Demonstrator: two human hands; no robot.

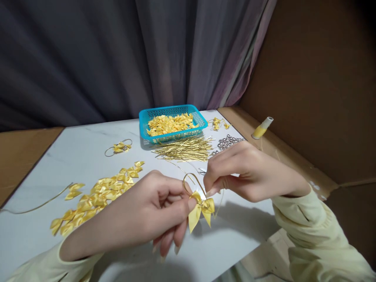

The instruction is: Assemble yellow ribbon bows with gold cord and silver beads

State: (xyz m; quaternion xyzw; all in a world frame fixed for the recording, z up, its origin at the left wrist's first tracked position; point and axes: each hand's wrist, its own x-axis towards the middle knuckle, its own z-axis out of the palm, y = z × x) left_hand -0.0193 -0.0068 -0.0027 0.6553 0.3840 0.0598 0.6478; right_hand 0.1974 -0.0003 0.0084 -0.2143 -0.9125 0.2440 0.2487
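Between thumb and fingers, my left hand (pixel 164 211) pinches a yellow ribbon bow (pixel 201 210) above the table. A gold wire (pixel 190 174) arches in a loop over the bow. Its right side runs down by the fingertips of my right hand (pixel 239 172), which are closed on it just above the bow. The wire's lower end and the bow's centre are partly hidden. More yellow bows (pixel 100 192) lie in a long pile to the left, partly behind my left forearm. Beyond my hands lies a bundle of gold wires (pixel 183 150).
A blue basket (pixel 143 124) full of yellow bows stands at the back. Small silver rings or beads (pixel 229 141) are heaped right of the wires. A bow with wire loops (pixel 121 147) lies at left. A yellow-and-white tube (pixel 262 128) stands near the cardboard wall (pixel 308 90).
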